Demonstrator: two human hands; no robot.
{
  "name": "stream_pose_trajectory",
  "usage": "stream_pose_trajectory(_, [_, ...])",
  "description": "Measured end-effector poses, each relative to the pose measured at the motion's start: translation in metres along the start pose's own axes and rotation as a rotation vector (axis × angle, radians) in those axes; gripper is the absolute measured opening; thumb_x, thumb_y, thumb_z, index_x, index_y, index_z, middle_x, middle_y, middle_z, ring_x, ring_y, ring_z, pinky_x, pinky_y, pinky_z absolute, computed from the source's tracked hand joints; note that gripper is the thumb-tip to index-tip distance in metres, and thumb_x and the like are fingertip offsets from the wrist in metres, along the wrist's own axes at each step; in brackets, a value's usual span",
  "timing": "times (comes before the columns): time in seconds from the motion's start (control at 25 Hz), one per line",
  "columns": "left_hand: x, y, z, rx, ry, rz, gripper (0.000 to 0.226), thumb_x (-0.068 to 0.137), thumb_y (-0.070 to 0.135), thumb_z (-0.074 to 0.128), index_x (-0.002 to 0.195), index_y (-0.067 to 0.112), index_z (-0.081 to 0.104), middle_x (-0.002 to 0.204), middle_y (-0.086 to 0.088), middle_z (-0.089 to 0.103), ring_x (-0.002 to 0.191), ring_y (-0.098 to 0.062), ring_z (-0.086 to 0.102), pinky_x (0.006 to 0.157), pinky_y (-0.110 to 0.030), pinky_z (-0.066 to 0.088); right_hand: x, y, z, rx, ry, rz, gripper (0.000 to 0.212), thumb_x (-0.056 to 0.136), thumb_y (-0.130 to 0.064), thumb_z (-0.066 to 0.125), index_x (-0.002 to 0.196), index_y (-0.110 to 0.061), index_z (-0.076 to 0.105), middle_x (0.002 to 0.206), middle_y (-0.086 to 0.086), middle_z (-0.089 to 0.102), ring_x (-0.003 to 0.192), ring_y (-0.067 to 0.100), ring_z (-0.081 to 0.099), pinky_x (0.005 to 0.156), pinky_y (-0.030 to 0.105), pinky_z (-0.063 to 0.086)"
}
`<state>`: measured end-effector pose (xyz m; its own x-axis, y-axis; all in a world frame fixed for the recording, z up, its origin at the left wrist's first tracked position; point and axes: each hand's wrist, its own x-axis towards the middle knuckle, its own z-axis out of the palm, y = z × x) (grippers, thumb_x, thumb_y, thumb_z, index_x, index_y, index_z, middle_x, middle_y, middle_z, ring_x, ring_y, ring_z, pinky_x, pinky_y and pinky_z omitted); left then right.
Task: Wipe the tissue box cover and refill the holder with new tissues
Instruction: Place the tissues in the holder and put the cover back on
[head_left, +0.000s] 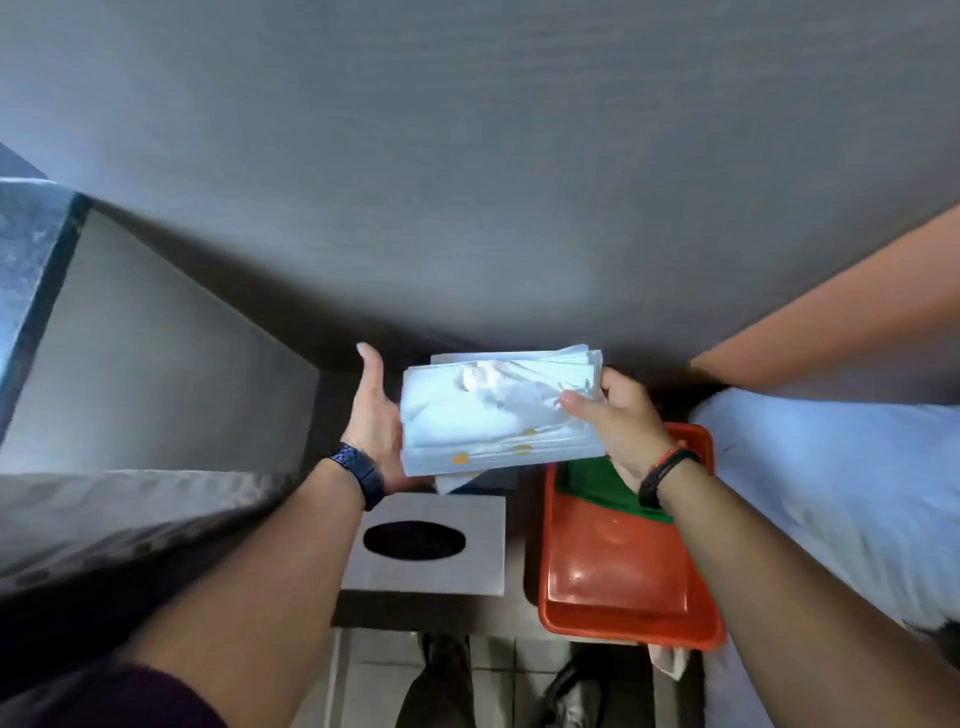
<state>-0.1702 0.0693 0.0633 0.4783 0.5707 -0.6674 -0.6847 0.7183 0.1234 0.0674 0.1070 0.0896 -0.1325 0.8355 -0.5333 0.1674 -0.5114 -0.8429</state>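
A pack of white tissues (498, 410) in clear wrap with small orange marks is held in the air between both hands. My left hand (375, 415) supports its left end from beneath, thumb raised and fingers hidden under the pack. My right hand (615, 421) grips the right end, thumb on top and fingers curled behind. Below the pack, the grey tissue box cover (431, 545) with its dark oval slot sits on a dark narrow table, empty of tissues as far as the slot shows.
A red plastic tray (618, 577) holding a green cloth (597, 483) lies right of the cover, overhanging the table's front edge. A white bed (841, 493) lies to the right, grey upholstery to the left, a dark wall behind. My feet show on the tiled floor.
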Motion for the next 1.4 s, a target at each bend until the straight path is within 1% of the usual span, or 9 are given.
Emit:
stream_pose_trajectory(0.08, [0.008, -0.004, -0.028, 0.186, 0.054, 0.056, 0.096, 0.050, 0.081, 0.062, 0.123, 0.019, 0.061, 0.128, -0.015, 0.059, 0.116, -0.038, 0.054, 0.088, -0.052, 0.048, 0.026, 0.031, 0.015, -0.058, 0.039, 0.023, 0.021, 0.084, -0.001, 0.063, 0.096, -0.018, 0.064, 0.104, 0.012, 0.070, 0.099, 0.032, 0.065, 0.096, 0.051, 0.048])
stream_pose_trajectory(0.16, [0.024, -0.003, -0.057, 0.394, 0.250, 0.155, 0.057, 0.062, 0.045, 0.080, 0.109, 0.015, 0.069, 0.117, -0.016, 0.066, 0.100, -0.030, 0.065, 0.071, -0.042, 0.056, 0.049, 0.061, 0.033, -0.140, 0.084, 0.045, 0.016, 0.083, -0.007, 0.064, 0.098, -0.013, 0.064, 0.106, 0.018, 0.069, 0.102, 0.038, 0.063, 0.093, 0.055, 0.048])
stream_pose_trajectory(0.28, [0.039, 0.004, -0.083, 0.585, 0.519, 0.259, 0.030, 0.069, 0.008, 0.078, 0.097, 0.015, 0.068, 0.110, -0.016, 0.068, 0.087, -0.025, 0.070, 0.066, -0.036, 0.057, 0.073, 0.099, 0.056, -0.293, 0.127, 0.105, 0.021, 0.083, -0.015, 0.064, 0.097, 0.000, 0.061, 0.105, 0.024, 0.067, 0.099, 0.040, 0.062, 0.086, 0.049, 0.051])
stream_pose_trajectory(0.44, [0.062, 0.005, -0.122, 0.784, 0.692, 0.261, 0.032, 0.069, 0.007, 0.079, 0.096, 0.016, 0.065, 0.102, -0.006, 0.066, 0.088, -0.020, 0.063, 0.080, -0.035, 0.051, 0.091, 0.136, 0.077, -0.443, 0.128, 0.189, 0.024, 0.082, -0.021, 0.066, 0.085, 0.000, 0.055, 0.078, 0.012, 0.059, 0.073, 0.027, 0.053, 0.062, 0.034, 0.038])
stream_pose_trajectory(0.8, [0.093, -0.009, -0.166, 1.068, 0.871, 0.220, 0.054, 0.055, 0.014, 0.089, 0.102, 0.003, 0.066, 0.110, -0.017, 0.066, 0.099, -0.032, 0.061, 0.086, -0.045, 0.051, 0.099, 0.169, 0.088, -0.785, 0.062, 0.250, 0.024, 0.082, -0.028, 0.065, 0.095, -0.009, 0.061, 0.103, 0.014, 0.069, 0.098, 0.036, 0.062, 0.075, 0.033, 0.049])
stream_pose_trajectory(0.96, [0.093, -0.007, -0.171, 1.585, 1.042, 0.342, 0.088, 0.041, 0.034, 0.092, 0.114, 0.011, 0.048, 0.116, -0.018, 0.055, 0.100, -0.038, 0.053, 0.082, -0.046, 0.048, 0.095, 0.167, 0.091, -0.940, 0.108, 0.209, 0.022, 0.084, -0.034, 0.062, 0.094, -0.015, 0.057, 0.102, 0.017, 0.068, 0.095, 0.040, 0.061, 0.064, 0.029, 0.037])
stream_pose_trajectory(1.12, [0.091, 0.001, -0.162, 2.013, 0.832, 0.674, 0.092, 0.046, 0.061, 0.079, 0.123, 0.021, 0.047, 0.125, -0.012, 0.053, 0.109, -0.037, 0.048, 0.089, -0.047, 0.041, 0.095, 0.165, 0.095, -0.960, 0.168, 0.172, 0.025, 0.085, -0.032, 0.060, 0.104, -0.016, 0.057, 0.104, 0.018, 0.068, 0.096, 0.042, 0.061, 0.064, 0.030, 0.035])
stream_pose_trajectory(1.28, [0.092, 0.007, -0.158, 2.343, 0.412, 0.416, 0.116, 0.043, 0.071, 0.073, 0.140, 0.023, 0.031, 0.143, -0.004, 0.041, 0.127, -0.027, 0.037, 0.104, -0.044, 0.029, 0.095, 0.162, 0.096, -0.961, 0.212, 0.115, 0.036, 0.086, -0.032, 0.063, 0.113, -0.012, 0.052, 0.102, 0.023, 0.067, 0.094, 0.043, 0.062, 0.066, 0.036, 0.043])
stream_pose_trajectory(1.4, [0.094, 0.008, -0.161, 2.459, 0.394, 0.440, 0.109, 0.051, 0.058, 0.078, 0.141, 0.019, 0.031, 0.144, -0.005, 0.040, 0.126, -0.027, 0.036, 0.104, -0.042, 0.029, 0.088, 0.160, 0.098, -1.135, 0.262, -0.025, 0.046, 0.083, -0.035, 0.065, 0.118, -0.011, 0.046, 0.101, 0.021, 0.065, 0.086, 0.043, 0.064, 0.061, 0.038, 0.045])
